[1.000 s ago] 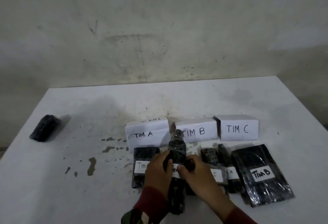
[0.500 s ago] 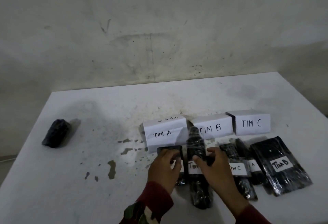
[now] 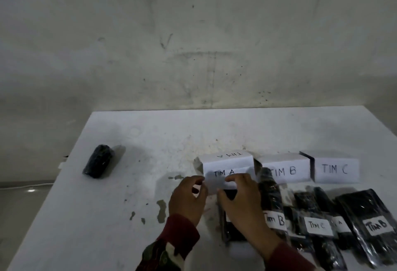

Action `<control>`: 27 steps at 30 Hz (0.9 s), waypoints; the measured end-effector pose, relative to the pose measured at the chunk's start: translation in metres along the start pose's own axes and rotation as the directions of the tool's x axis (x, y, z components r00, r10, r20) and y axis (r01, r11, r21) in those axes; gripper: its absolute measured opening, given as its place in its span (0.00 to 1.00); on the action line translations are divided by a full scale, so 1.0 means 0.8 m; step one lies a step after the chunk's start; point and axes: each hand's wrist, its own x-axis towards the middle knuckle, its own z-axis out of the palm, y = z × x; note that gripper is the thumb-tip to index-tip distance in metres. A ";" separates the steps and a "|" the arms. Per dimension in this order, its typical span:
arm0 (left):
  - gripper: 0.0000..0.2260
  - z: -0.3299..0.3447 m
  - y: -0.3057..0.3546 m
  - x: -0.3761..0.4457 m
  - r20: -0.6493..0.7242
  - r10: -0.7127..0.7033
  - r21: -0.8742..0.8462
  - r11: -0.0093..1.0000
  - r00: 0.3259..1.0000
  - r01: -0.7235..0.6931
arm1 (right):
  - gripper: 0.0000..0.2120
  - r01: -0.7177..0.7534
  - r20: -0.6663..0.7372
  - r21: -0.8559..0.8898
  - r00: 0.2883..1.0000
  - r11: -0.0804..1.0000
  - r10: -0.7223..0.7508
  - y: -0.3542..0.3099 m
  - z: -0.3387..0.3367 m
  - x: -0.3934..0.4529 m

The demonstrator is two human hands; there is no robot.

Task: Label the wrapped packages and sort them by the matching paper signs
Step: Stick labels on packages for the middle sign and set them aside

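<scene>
Just right of centre in the lower half of the frame, both hands met at the "TIM A" paper sign (image 3: 225,171): the left hand (image 3: 188,198) pinched its lower left edge with curled fingers, and the right hand (image 3: 241,198) gripped its lower right part, lying over a black wrapped package (image 3: 233,231) below the sign. To the right stood the "TIM B" sign (image 3: 283,171) and the "TIM C" sign (image 3: 336,169) in a row. Below them, at lower right, lay packages labelled "TIM B" (image 3: 271,197), "TIM C" (image 3: 309,212), "A" (image 3: 341,223) and "TIM B" (image 3: 369,223), crowded side by side. One unlabelled dark package (image 3: 99,161) lay well apart at the left on the white table (image 3: 86,217).
</scene>
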 end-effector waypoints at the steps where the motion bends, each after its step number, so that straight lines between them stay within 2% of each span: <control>1: 0.07 -0.009 -0.006 0.008 -0.029 -0.028 -0.012 1.000 0.999 0.028 | 0.14 0.023 0.042 0.010 0.999 1.000 -0.023 -0.010 0.011 0.006; 8: 0.06 -0.078 -0.061 0.066 -0.251 -0.163 -0.040 0.987 0.954 0.158 | 0.12 0.144 0.290 0.092 0.943 0.985 -0.164 -0.069 0.089 0.055; 13: 0.11 -0.118 -0.100 0.109 -0.345 -0.179 0.099 0.969 0.921 0.226 | 0.13 0.108 0.421 0.107 0.896 0.988 -0.144 -0.101 0.136 0.092; 17: 0.21 -0.147 -0.125 0.145 -0.424 -0.170 0.287 0.907 0.890 0.309 | 0.14 0.084 0.439 0.079 0.892 0.993 -0.110 -0.113 0.163 0.119; 20: 0.29 -0.168 -0.146 0.170 -0.405 -0.266 0.386 0.817 0.875 0.428 | 0.14 0.070 0.438 0.058 0.895 0.996 -0.089 -0.114 0.176 0.135; 23: 0.33 -0.180 -0.164 0.189 -0.360 -0.419 0.390 0.744 0.834 0.542 | 0.15 0.086 0.446 0.041 0.890 0.995 -0.095 -0.113 0.186 0.146; 27: 0.33 -0.181 -0.175 0.195 -0.363 -0.427 0.420 0.718 0.828 0.555 | 0.15 0.116 0.459 0.040 0.880 0.992 -0.121 -0.115 0.194 0.153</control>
